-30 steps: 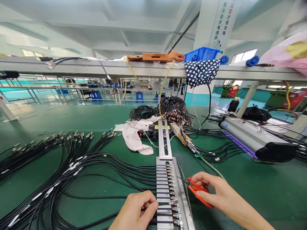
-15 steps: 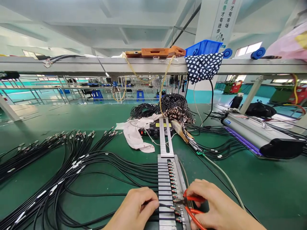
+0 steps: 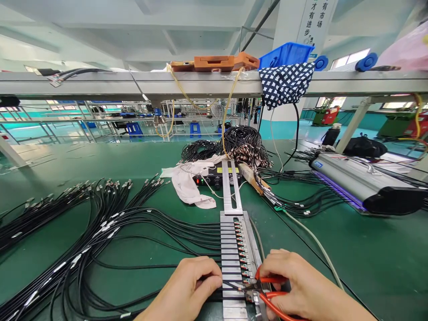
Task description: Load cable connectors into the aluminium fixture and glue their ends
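Slotted metal fixture point(image 3: 230, 269), near six o'clock on the green worktop point(image 3: 384, 258), holds black cables point(image 3: 120, 217) sweeping off toward nine. At its nine o'clock, the left hand point(image 3: 197, 285) pinches one cable between fingertips; at three, the right hand's point(image 3: 290, 278) fingers grip red-handled pliers point(image 3: 257, 284), tips over the connector row point(image 3: 239, 243). Toward twelve sits a black control box point(image 3: 207, 182).

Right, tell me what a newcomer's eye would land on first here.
Most likely the red-handled pliers in the right hand, at the metal jig near the bottom centre, with the left hand across from it. Then the black cables spread over the left of the green table, and the silver unit at right, glowing purple along its lower edge.
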A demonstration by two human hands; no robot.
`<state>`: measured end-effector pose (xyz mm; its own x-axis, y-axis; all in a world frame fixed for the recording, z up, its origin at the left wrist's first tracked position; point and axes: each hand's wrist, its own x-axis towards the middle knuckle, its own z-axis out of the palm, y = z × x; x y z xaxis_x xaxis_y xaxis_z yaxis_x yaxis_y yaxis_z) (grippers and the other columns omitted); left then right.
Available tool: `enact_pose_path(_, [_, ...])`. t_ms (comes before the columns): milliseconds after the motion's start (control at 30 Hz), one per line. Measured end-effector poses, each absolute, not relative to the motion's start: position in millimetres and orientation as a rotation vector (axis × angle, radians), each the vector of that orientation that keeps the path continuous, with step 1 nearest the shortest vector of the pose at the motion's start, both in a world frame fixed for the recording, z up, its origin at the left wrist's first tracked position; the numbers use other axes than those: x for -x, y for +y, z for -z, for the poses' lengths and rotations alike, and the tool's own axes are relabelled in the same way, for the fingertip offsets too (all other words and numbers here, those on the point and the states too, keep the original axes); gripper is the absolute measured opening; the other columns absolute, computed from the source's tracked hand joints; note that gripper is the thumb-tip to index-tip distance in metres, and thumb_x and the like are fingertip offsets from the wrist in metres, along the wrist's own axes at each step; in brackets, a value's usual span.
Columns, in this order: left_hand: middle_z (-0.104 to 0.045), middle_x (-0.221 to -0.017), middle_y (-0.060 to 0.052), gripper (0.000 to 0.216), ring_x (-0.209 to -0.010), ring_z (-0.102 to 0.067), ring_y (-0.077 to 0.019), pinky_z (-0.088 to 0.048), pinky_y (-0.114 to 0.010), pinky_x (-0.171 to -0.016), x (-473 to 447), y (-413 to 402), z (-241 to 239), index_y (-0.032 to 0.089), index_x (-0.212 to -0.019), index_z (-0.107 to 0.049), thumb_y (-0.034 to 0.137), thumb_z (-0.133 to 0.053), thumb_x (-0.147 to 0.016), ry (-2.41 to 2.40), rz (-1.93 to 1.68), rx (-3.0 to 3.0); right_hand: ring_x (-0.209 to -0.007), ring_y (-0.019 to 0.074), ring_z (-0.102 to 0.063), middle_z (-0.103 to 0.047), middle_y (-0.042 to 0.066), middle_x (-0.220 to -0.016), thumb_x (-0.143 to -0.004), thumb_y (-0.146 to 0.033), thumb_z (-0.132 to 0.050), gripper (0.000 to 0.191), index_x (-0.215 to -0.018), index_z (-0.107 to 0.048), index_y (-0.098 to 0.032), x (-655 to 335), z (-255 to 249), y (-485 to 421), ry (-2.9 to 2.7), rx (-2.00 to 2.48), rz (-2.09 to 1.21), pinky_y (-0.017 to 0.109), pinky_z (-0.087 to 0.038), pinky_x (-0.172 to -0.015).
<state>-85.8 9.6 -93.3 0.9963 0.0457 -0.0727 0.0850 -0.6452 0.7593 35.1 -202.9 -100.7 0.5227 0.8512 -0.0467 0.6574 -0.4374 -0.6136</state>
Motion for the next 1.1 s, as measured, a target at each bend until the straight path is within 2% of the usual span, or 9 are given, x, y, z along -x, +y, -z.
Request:
enact_pose_path(367, [-0.05, -0.067, 0.004, 0.023, -0.066, -0.042, -0.0131, -0.029, -0.022, -0.06, 87, 11, 93, 0.018, -0.07, -0.057, 0.031, -0.048, -0.086, 0.167, 0.1, -2.175, -0.064, 0.0128, -0.047, -0.053, -0.004, -0.064, -0.06, -0.005, -0.067, 0.019, -0.069, -0.066, -0.021, -35, 106, -204, -1.274, 2.231, -0.408, 0.021, -0.032, -0.061])
enact_pose_path(500, [-0.047, -0.066, 0.004, 0.024, -0.066, -0.04, -0.0135, -0.028, -0.023, -0.059, 86, 11, 94, 0.018, -0.07, -0.057, 0.034, -0.049, -0.086, 0.176, 0.117, -2.133, -0.061, 0.0119, -0.044, -0.049, -0.005, -0.06, -0.062, -0.005, -0.064, 0.015, -0.063, -0.063, -0.02, -33, 104, -204, -1.277, 2.234, -0.393, 0.02, -0.031, -0.057])
enact_pose_path(600, [-0.045, -0.066, 0.004, 0.025, -0.066, -0.038, -0.0133, -0.027, -0.023, -0.059, 85, 11, 95, 0.018, -0.071, -0.056, 0.036, -0.048, -0.086, 0.178, 0.109, -2.121, -0.062, 0.0128, -0.048, -0.053, -0.003, -0.061, -0.065, -0.008, -0.064, 0.012, -0.063, -0.062, -0.02, -38, 102, -206, -1.226, 2.285, -0.382, 0.02, -0.032, -0.056])
enact_pose_path(733, [-0.042, -0.065, 0.005, 0.023, -0.063, -0.037, -0.0126, -0.028, -0.022, -0.057, 86, 11, 95, 0.019, -0.073, -0.051, 0.036, -0.047, -0.087, 0.204, 0.108, -2.143, -0.064, 0.0165, -0.057, -0.064, 0.001, -0.07, -0.075, -0.019, -0.064, 0.004, -0.072, -0.063, -0.02, -59, 107, -217, -1.043, 2.5, -0.265, 0.023, -0.037, -0.058])
enact_pose_path(867, [-0.046, -0.063, 0.006, 0.018, -0.062, -0.042, -0.012, -0.028, -0.021, -0.057, 87, 6, 96, 0.019, -0.072, -0.05, 0.03, -0.047, -0.086, 0.155, 0.167, -2.271, -0.067, 0.022, -0.064, -0.067, 0.005, -0.073, -0.082, -0.019, -0.058, 0.013, -0.069, -0.06, -0.02, -82, 119, -231, -0.903, 2.889, 0.029, 0.027, -0.039, -0.057])
enact_pose_path(1100, [-0.054, -0.064, 0.004, 0.017, -0.06, -0.046, -0.0115, -0.03, -0.02, -0.058, 88, -5, 111, 0.019, -0.071, -0.05, 0.022, -0.043, -0.087, 0.079, 0.187, -2.407, -0.08, 0.0277, -0.069, -0.069, 0.015, -0.083, -0.076, -0.009, -0.068, 0.005, -0.08, -0.066, -0.012, -85, 131, -233, -0.707, 3.135, 0.089, 0.03, -0.048, -0.064])
